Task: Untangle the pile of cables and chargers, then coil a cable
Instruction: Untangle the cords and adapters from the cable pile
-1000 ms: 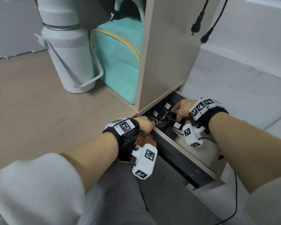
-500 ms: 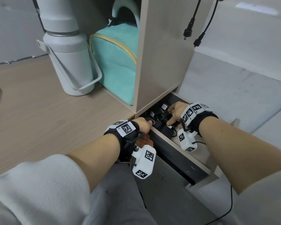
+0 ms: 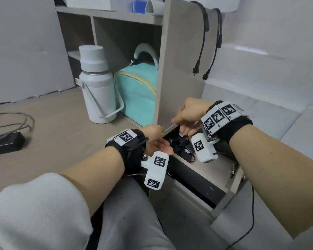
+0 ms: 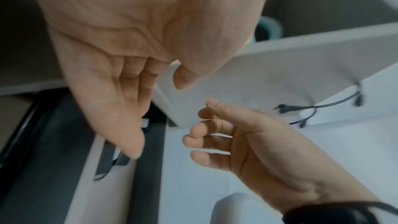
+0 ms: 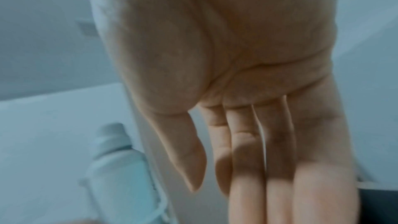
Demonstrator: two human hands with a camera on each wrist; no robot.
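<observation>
White flask point(image 3: 96, 91) and teal bag point(image 3: 136, 91) seen in shelf beside drawer point(image 3: 197, 188). Black chargers and cables point(image 3: 182, 147) piled at drawer's back — partly hidden by hands. Left hand point(image 3: 154, 141) and right hand point(image 3: 190, 114) held apart, fingers relaxed — nothing gripped.

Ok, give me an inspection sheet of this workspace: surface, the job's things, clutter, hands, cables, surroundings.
Surface: wooden desk, bare in the middle.
Job's things: black chargers and cables piled in the open drawer, still tangled.
Clutter: white flask and teal bag by the shelf unit; black power brick at the desk's left edge.
Hands: left hand open, palm up at the drawer's edge; right hand above the pile, fingers relaxed, holding nothing.
Cables: two black leads hang over the shelf side; grey cables by the brick.
Surroundings: pale walls; person's grey trousers below.
</observation>
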